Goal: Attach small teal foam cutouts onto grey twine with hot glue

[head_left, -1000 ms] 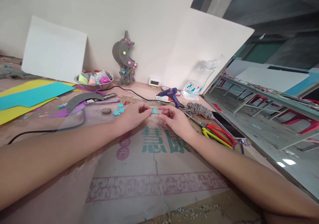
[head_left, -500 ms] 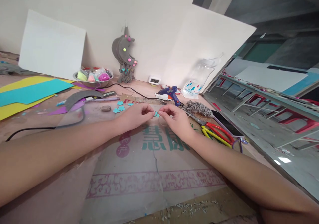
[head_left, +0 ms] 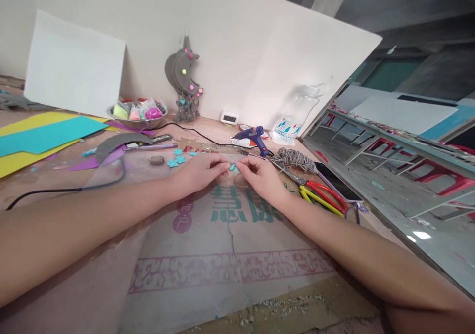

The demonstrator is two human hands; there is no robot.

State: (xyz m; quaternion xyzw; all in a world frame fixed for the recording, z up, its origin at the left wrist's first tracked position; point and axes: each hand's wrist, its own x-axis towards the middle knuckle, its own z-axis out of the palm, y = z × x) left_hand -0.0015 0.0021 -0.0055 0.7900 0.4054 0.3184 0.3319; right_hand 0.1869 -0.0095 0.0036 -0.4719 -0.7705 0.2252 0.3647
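Right at the middle of the bench, both hands are pinched onto one tiny teal piece [head_left: 232,167]. The left hand [head_left: 200,171] has thumb and forefinger closed on its left edge, and the right hand [head_left: 260,175] does the same on the right edge, fingertips nearly touching. The piece looks held just above the cardboard [head_left: 230,269] with the green print, though I can't tell for sure that it's clear of it. My read is this is the fiddly shaping or lining-up bit on a small cut-out. Any further handling wants a light, steady pinch from both sides, since something that small would slip or crease easily. Just left of the left hand sit more teal flowers [head_left: 175,162], loose on the board. Beyond the right hand there's a blue glue gun [head_left: 252,137] and a bundle of grey yarn [head_left: 295,159], then scissors [head_left: 322,199] and a phone [head_left: 337,181] near the edge. Further back are a bowl [head_left: 138,124] of coloured bits, a grey moon ornament [head_left: 181,74] against the wall, and a teal sheet [head_left: 44,135] off to the left.
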